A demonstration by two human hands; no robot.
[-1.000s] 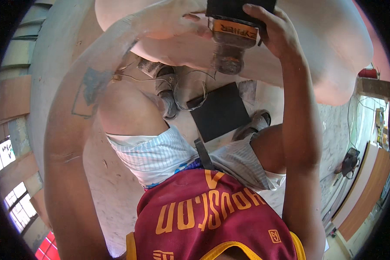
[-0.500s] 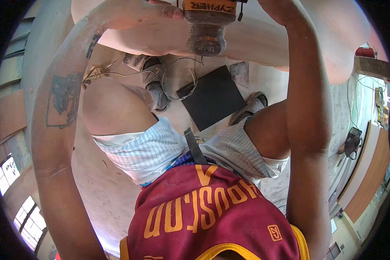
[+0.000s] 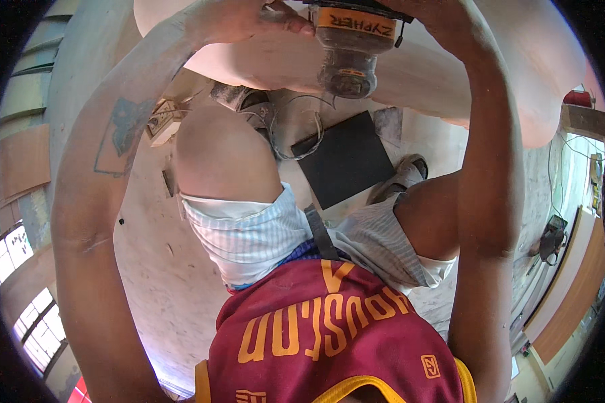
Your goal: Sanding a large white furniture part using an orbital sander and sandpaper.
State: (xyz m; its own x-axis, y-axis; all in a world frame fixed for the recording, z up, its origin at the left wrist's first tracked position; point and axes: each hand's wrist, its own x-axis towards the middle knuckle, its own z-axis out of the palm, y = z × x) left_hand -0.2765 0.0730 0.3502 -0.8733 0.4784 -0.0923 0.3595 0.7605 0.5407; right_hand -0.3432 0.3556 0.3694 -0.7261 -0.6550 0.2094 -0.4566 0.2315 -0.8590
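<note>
A dusty power sander (image 3: 351, 50), dark with an orange band, is at the top of the view against a large, pale, curved piece (image 3: 249, 66). My left hand (image 3: 265, 19) is at its left side, thumb against the body and the other fingers partly cut off by the upper edge. On the other side my right hand (image 3: 440, 19) grips the sander near its base; its fingertips are mostly out of view. The sander's working face is hidden.
Below the piece, a black flat sheet (image 3: 346, 160) lies on the dusty floor between my feet. A pale cable (image 3: 296, 156) loops beside it. A small wooden block-like object (image 3: 165, 123) is near my left knee. Boards (image 3: 571, 282) and a dark tool (image 3: 552, 235) are at the right.
The sander and both my hands have shifted right and slightly down in the view. The floor objects shift the same way, and my left knee has moved right.
</note>
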